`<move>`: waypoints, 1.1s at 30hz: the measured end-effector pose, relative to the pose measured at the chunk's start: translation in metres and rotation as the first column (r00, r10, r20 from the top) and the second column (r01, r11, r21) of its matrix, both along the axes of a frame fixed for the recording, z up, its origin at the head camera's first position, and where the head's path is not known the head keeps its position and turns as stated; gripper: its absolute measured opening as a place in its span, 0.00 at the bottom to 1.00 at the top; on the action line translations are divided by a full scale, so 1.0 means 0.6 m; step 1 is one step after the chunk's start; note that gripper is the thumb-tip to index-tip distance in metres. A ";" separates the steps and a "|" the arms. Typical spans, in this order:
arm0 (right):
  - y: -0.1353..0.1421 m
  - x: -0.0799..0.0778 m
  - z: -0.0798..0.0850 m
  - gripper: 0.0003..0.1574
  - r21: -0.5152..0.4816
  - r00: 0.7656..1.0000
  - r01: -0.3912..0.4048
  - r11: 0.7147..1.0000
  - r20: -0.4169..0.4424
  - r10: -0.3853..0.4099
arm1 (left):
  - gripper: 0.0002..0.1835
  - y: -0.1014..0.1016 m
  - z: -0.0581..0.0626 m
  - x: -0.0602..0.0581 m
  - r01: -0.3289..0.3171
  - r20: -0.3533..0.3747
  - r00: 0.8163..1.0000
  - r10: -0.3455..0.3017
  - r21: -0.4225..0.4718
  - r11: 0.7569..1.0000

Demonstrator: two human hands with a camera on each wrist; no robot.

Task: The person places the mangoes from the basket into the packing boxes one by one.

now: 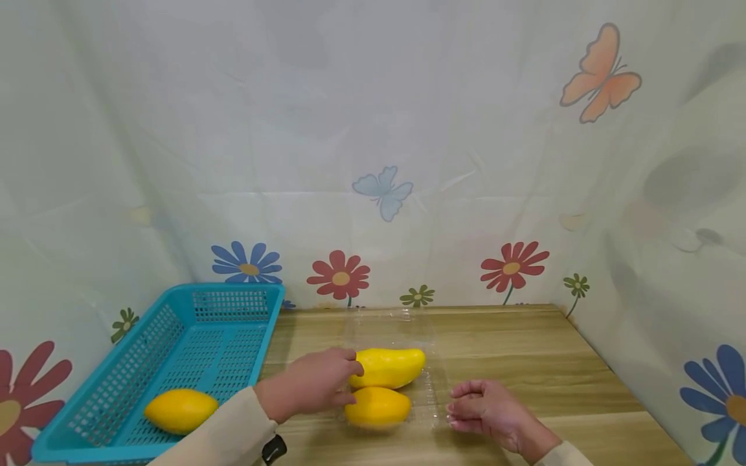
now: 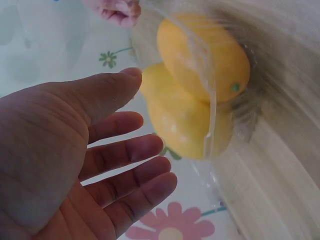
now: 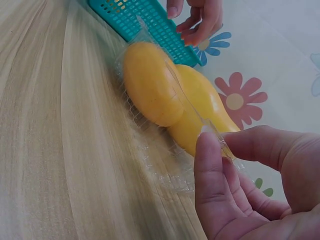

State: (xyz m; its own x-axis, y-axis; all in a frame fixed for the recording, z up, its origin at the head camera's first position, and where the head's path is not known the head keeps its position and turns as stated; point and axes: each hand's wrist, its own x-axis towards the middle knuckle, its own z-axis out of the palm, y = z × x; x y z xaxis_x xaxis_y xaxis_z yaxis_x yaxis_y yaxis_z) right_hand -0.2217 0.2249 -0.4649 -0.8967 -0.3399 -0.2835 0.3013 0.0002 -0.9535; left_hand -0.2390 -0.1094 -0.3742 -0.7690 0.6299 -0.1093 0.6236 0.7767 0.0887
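Note:
A clear plastic clamshell box (image 1: 432, 388) lies on the table with its lid (image 1: 387, 330) folded back. Inside it are two yellow mangoes: a longer, curved mango (image 1: 389, 367) at the back and a rounder mango (image 1: 379, 408) in front. My left hand (image 1: 315, 383) hovers at the box's left side beside both fruits. In the left wrist view its fingers (image 2: 135, 150) are spread, and nothing lies in the palm. At the box's right rim, my right hand (image 1: 486, 414) pinches the thin plastic edge between thumb and fingers (image 3: 210, 175).
To the left stands a blue plastic basket (image 1: 271, 349) with a yellow mango (image 1: 181, 411) in its near end. The wood-grain table (image 1: 559, 375) extends right of the box. A curtain (image 1: 466, 149) printed with flowers and butterflies hangs behind and at both sides.

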 end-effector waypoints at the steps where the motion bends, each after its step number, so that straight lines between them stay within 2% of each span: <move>1: 0.000 0.000 -0.001 0.24 -0.003 1.000 -0.001 1.000 -0.001 0.001 | 0.22 -0.006 0.004 0.001 -0.012 0.001 1.000 0.012 0.013 1.000; 8: 0.000 -0.001 0.001 0.24 -0.008 1.000 -0.004 1.000 0.000 0.004 | 0.20 -0.057 0.030 0.003 -0.035 -0.044 0.998 0.039 0.080 0.996; 13: 0.000 0.000 0.002 0.23 -0.008 1.000 -0.003 1.000 0.002 0.003 | 0.20 -0.091 0.038 0.002 -0.143 -0.063 0.987 0.148 0.070 0.987; 17: 0.000 0.001 0.002 0.22 -0.016 1.000 -0.006 1.000 0.004 0.006 | 0.20 -0.118 0.042 0.002 -0.209 -0.041 0.976 0.212 0.069 0.975; 22: 0.000 0.001 0.001 0.22 -0.019 1.000 -0.009 1.000 0.006 0.009 | 0.19 -0.151 0.045 -0.001 -0.215 -0.028 0.976 0.217 0.064 0.975; 33: 0.001 -0.002 -0.003 0.22 -0.024 1.000 -0.018 1.000 0.005 0.018 | 0.17 -0.208 0.033 -0.015 -0.264 0.013 0.965 0.264 0.038 0.964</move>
